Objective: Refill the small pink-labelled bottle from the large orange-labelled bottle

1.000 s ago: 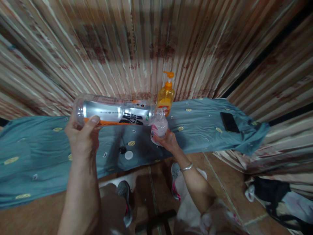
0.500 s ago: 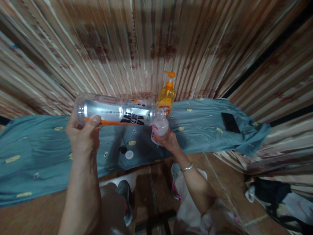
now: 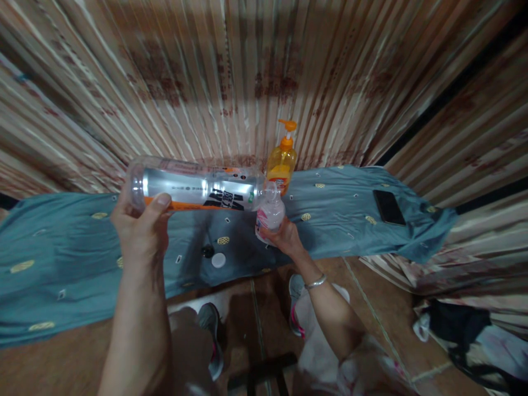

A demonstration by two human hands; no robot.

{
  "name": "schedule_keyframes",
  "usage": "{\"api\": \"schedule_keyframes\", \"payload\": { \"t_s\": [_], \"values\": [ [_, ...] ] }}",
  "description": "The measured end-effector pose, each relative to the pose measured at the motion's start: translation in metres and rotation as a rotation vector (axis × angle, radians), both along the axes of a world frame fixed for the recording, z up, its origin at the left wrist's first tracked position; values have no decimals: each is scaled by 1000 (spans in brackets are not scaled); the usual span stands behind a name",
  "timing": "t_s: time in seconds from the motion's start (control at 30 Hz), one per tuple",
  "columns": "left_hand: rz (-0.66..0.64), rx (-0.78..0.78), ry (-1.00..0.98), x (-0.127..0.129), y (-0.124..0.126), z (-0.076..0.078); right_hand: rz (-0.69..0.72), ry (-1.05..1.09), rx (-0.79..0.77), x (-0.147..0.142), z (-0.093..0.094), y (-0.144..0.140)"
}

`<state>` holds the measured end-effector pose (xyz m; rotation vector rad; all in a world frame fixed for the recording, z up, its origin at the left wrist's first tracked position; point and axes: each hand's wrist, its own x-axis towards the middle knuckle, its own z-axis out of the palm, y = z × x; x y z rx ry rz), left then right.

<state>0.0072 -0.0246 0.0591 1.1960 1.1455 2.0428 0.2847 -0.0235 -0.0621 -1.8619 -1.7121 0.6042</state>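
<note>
Tipping a big bottle into a small one

Lying almost level above the blue-cloth table [image 3: 61, 258], the large clear plastic bottle [image 3: 198, 190] looks light, thin-walled and slippery. The left hand [image 3: 140, 228] wraps its base end, fingers closed round it. The right hand [image 3: 284, 239] clasps the small clear bottle [image 3: 270, 214] at its neck-to-neck meeting point.

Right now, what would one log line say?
left hand: holds large clear plastic bottle sideways | right hand: holds small clear bottle upright | mouths together | orange pump bottle behind
</note>
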Motion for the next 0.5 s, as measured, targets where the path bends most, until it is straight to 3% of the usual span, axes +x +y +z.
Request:
{"api": "schedule_keyframes", "payload": {
  "t_s": [0.5],
  "values": [
    [-17,23,23,1,-1,1,-23,-7,10,0,1,-2]
  ]
}}
